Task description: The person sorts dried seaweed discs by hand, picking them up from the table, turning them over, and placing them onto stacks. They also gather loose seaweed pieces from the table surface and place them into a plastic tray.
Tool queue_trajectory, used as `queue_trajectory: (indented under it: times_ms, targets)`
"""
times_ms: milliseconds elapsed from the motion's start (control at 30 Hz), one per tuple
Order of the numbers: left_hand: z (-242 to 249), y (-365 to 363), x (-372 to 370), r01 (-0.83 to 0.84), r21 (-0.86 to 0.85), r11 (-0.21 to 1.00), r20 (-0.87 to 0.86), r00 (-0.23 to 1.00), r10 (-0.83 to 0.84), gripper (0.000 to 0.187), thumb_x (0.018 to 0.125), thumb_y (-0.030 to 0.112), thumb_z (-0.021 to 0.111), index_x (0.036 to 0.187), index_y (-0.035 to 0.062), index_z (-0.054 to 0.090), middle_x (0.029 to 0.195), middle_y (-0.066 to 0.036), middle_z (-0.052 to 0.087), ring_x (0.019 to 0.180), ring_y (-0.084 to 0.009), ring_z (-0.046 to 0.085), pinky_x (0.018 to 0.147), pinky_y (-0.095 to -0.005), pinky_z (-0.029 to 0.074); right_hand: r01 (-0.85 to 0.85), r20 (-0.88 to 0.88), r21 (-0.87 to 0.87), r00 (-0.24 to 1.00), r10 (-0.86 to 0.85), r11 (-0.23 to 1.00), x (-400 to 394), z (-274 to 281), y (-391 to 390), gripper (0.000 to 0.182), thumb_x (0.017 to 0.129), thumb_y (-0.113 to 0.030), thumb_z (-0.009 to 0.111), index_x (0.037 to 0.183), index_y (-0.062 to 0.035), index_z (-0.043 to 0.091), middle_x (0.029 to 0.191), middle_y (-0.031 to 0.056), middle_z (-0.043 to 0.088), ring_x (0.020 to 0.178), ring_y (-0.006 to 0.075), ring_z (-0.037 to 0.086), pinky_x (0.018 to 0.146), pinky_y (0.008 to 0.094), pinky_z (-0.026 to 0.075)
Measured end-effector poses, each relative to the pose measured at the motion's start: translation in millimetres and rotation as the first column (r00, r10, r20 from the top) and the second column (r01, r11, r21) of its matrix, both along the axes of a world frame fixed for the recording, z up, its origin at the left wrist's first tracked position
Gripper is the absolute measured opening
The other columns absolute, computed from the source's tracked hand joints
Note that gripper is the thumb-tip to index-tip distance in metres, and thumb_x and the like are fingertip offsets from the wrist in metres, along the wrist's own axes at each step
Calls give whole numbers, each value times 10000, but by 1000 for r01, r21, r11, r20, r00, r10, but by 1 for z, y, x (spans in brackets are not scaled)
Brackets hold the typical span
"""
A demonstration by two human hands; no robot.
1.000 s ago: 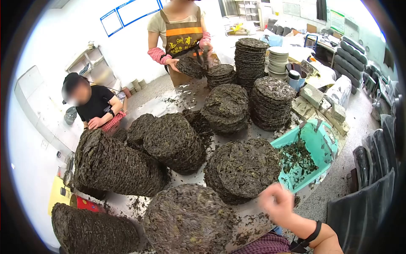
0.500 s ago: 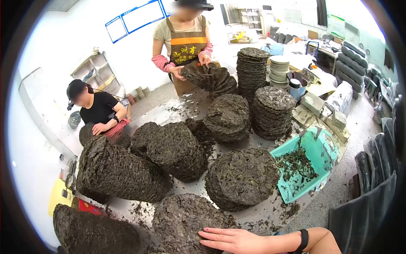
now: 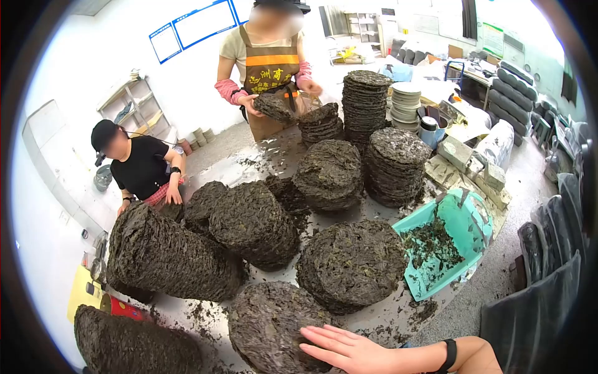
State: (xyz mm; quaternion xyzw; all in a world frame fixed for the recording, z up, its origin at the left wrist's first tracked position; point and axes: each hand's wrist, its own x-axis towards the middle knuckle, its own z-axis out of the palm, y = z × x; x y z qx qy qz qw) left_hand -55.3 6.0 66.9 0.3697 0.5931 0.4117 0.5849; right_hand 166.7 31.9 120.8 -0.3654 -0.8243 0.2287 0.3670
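Note:
My right hand [image 3: 341, 346] lies with outstretched fingers on the edge of a stack of dark, round sheets [image 3: 274, 324] that look like dried seaweed. The stack stands at the near edge of the table, its top facing me. Just beyond it sits another thick round stack [image 3: 352, 262]. To the left, a tipped-over stack [image 3: 140, 346] lies near the table's corner, and a longer stack [image 3: 171, 252] leans behind it. My left hand is out of view.
A turquoise bin [image 3: 445, 268] with dark scraps stands at the right. More round stacks [image 3: 252, 224] and a tall stack [image 3: 366, 106] fill the table. An aproned person [image 3: 271, 75] holds a clump of sheets; a person in black [image 3: 143, 165] stands at left.
My right hand has shifted slightly right and stays flat on the stack. The aproned person's clump has come away from the stack beside it. The person in black has straightened up.

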Motion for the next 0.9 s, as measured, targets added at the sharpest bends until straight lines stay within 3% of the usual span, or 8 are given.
queue_trajectory:
  times_ms: [133, 200, 367, 400, 500, 600, 700, 900]
  targets:
    - [6, 5, 0, -132, -48, 990, 16, 991, 133, 509, 787, -36, 657, 1269, 10, 501, 1231, -120, 554, 1121, -266, 534, 945, -379, 441, 257, -187, -253, 933, -307, 933, 20, 14, 14, 542, 794, 16, 544, 1331, -12, 473, 1324, 146, 548, 1185, 310, 561, 984, 400, 468]
    - [-3, 2, -10, -210, -25, 977, 128, 969, 212, 476, 821, -15, 627, 1278, 10, 494, 1153, -103, 584, 1091, -279, 545, 956, -378, 430, 400, -491, -493, 605, -626, 773, 35, 12, 13, 496, 873, -26, 532, 1344, 55, 402, 1209, 147, 585, 1060, 236, 598, 870, 300, 489]
    - [-29, 18, -34, -258, 59, 964, -171, 949, 264, 264, 914, 44, 522, 1163, -3, 596, 1041, -176, 599, 887, -302, 519, 1029, -424, 352, 744, -407, -371, 408, -817, 556, 91, -32, 21, 689, 876, -128, 578, 1457, 3, 232, 1484, 161, 271, 1397, 274, 232, 1141, 385, 166]
    - [-36, 31, -39, 106, 255, 961, -495, 868, 35, 405, 934, 58, 521, 1332, 14, 462, 1082, -194, 592, 968, -328, 521, 1060, -439, 317, 759, -389, -370, 397, -831, 536, 100, -39, 15, 683, 873, -132, 576, 1455, -4, 241, 1481, 151, 276, 1395, 271, 233, 1140, 383, 166]
    - [-12, 74, 14, -31, 727, 686, -278, 900, 335, 567, 938, 97, 553, 1445, 69, 300, 1174, -213, 568, 1078, -347, 512, 1082, -434, 287, 761, -417, -390, 355, -837, 518, 107, -42, 7, 618, 884, -142, 556, 1434, -26, 299, 1467, 140, 300, 1385, 274, 249, 1133, 392, 180]
    - [-24, 113, 37, 404, 724, 560, -481, 876, -10, 654, 872, 187, 661, 1410, 101, 298, 1422, -216, 386, 1242, -332, 440, 1102, -480, 260, 779, -367, -340, 406, -837, 527, 114, -43, 2, 516, 896, -158, 546, 1381, -62, 399, 1452, 136, 332, 1371, 279, 274, 1123, 407, 198]
    - [48, 122, 90, 889, 272, 368, -895, 374, -244, 719, 840, 341, 669, 1405, 80, 309, 1516, -188, 254, 1414, -328, 233, 1137, -573, 69, 774, -323, -379, 403, -856, 507, 119, -49, 2, 487, 900, -166, 546, 1358, -63, 420, 1448, 131, 341, 1368, 280, 279, 1123, 409, 202]
    - [37, 104, 87, 818, 420, 394, -863, 494, -104, 679, 945, 200, 584, 1494, 147, 187, 1554, -148, 146, 1341, -288, 327, 1123, -451, 202, 707, -389, -505, 324, -862, 494, 124, -68, 2, 418, 924, -141, 519, 1328, -56, 455, 1405, 110, 407, 1339, 249, 340, 1120, 378, 219]
